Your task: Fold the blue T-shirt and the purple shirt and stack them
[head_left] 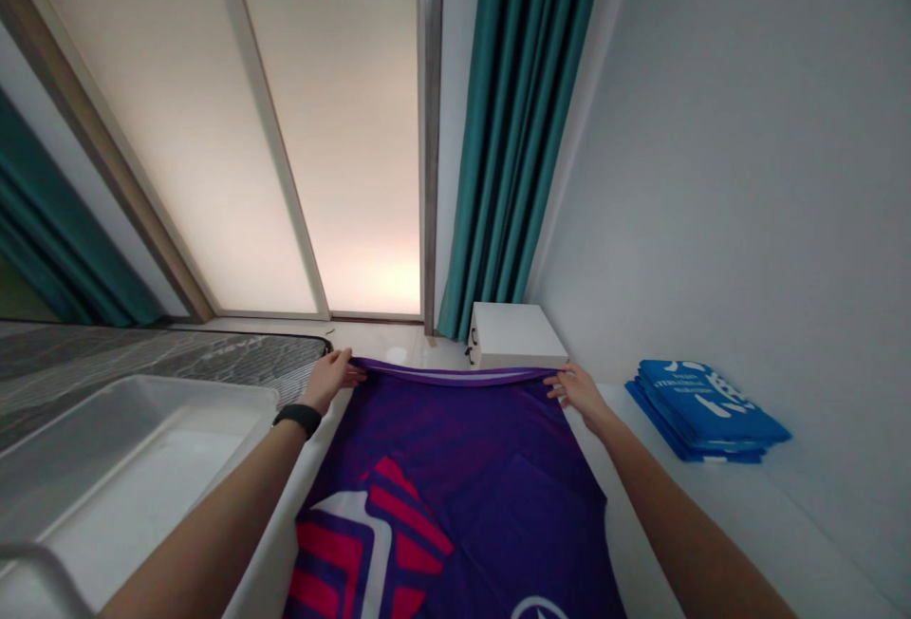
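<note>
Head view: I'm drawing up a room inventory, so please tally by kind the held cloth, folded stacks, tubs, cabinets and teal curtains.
Purple cloth: 1
Folded blue stack: 1
White tub: 1
White cabinet: 1
Teal curtains: 2, counting the one at the picture's left edge
Total: 6

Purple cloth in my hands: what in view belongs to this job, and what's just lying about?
Seemingly in use:
- purple cloth, far edge in left hand and right hand
- folded blue stack, perhaps

Apparently just about:
- white tub
- white cabinet
- teal curtains
</note>
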`<action>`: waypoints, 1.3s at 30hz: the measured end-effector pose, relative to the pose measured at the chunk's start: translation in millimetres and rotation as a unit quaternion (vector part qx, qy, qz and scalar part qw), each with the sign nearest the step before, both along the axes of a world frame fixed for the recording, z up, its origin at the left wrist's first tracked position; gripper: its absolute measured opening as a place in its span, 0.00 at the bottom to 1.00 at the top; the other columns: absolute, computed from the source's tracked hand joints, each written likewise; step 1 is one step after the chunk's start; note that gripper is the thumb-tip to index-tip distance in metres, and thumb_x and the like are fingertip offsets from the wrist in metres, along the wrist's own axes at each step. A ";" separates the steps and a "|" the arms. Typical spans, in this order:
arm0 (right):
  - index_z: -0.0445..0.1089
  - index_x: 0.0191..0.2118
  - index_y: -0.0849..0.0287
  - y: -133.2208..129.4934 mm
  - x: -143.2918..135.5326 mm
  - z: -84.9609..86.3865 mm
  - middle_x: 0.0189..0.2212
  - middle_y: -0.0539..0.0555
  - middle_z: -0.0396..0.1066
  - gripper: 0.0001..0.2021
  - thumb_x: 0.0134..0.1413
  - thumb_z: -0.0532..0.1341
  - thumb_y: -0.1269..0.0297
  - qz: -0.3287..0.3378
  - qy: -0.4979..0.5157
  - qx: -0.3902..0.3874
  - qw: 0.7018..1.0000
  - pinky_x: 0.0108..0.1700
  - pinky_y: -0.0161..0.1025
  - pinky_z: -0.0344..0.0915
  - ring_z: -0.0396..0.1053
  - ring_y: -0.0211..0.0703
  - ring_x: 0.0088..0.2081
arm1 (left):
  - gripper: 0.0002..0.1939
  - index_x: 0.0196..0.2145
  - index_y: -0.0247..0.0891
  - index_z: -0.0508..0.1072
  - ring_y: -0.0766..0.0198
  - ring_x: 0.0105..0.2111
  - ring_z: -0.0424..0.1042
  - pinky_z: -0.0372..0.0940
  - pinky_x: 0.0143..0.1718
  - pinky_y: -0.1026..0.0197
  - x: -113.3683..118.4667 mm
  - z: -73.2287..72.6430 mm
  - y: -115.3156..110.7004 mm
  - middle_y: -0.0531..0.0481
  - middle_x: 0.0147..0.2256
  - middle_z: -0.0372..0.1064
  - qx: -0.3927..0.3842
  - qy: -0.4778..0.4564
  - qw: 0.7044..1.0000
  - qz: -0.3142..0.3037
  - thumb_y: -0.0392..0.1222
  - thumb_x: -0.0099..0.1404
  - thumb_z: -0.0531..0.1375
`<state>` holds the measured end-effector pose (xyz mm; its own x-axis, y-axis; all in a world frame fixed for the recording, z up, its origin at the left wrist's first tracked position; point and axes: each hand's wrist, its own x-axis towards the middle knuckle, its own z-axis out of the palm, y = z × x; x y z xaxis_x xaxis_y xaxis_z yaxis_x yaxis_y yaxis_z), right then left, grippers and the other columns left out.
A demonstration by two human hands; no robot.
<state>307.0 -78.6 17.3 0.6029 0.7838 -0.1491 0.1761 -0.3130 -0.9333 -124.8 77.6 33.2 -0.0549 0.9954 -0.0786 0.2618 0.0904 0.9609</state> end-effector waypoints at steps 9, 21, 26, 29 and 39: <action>0.61 0.29 0.54 -63.8 11.4 -29.2 0.17 0.46 0.65 0.10 0.54 0.45 0.62 0.053 -0.190 0.000 0.980 0.28 0.36 0.60 0.68 0.42 0.24 | 0.11 0.24 0.40 0.66 0.58 0.23 0.72 0.64 0.28 0.60 -36.6 -34.6 -40.8 0.52 0.21 0.71 0.066 0.163 0.980 -0.094 0.50 0.55 0.54; 0.67 0.37 0.55 -52.8 9.3 -36.3 0.18 0.43 0.58 0.10 0.50 0.52 0.62 0.075 -0.283 0.003 0.956 0.29 0.36 0.57 0.61 0.42 0.23 | 0.14 0.30 0.40 0.69 0.59 0.26 0.70 0.62 0.29 0.61 -41.5 -44.9 -38.2 0.53 0.23 0.69 0.134 0.240 0.957 -0.093 0.52 0.59 0.51; 0.68 0.38 0.54 -65.7 6.6 -41.8 0.18 0.44 0.60 0.11 0.50 0.53 0.60 0.102 -0.324 -0.017 0.940 0.29 0.37 0.57 0.61 0.43 0.23 | 0.11 0.31 0.41 0.71 0.59 0.26 0.71 0.62 0.28 0.62 -47.0 -49.5 -48.7 0.54 0.23 0.70 0.107 0.251 0.955 -0.119 0.50 0.58 0.54; 0.68 0.40 0.54 -67.5 3.9 -39.6 0.23 0.47 0.67 0.13 0.50 0.51 0.61 0.110 -0.345 -0.017 0.932 0.31 0.38 0.59 0.65 0.44 0.25 | 0.11 0.31 0.41 0.71 0.57 0.28 0.72 0.63 0.29 0.61 -45.3 -47.9 -51.2 0.52 0.25 0.72 0.100 0.251 0.957 -0.104 0.49 0.58 0.54; 0.68 0.41 0.53 -86.1 0.5 -43.8 0.32 0.52 0.74 0.13 0.52 0.51 0.61 0.133 -0.383 -0.041 0.913 0.39 0.40 0.65 0.73 0.47 0.34 | 0.13 0.32 0.42 0.73 0.57 0.28 0.73 0.62 0.30 0.62 -53.1 -50.2 -66.0 0.53 0.25 0.73 0.105 0.297 0.944 -0.100 0.50 0.60 0.53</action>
<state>307.4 -164.7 -26.5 0.3443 0.9231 0.1713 0.8476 -0.2272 -0.4795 -177.8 11.7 -17.0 0.1634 0.9808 0.1061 0.7516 -0.1934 0.6306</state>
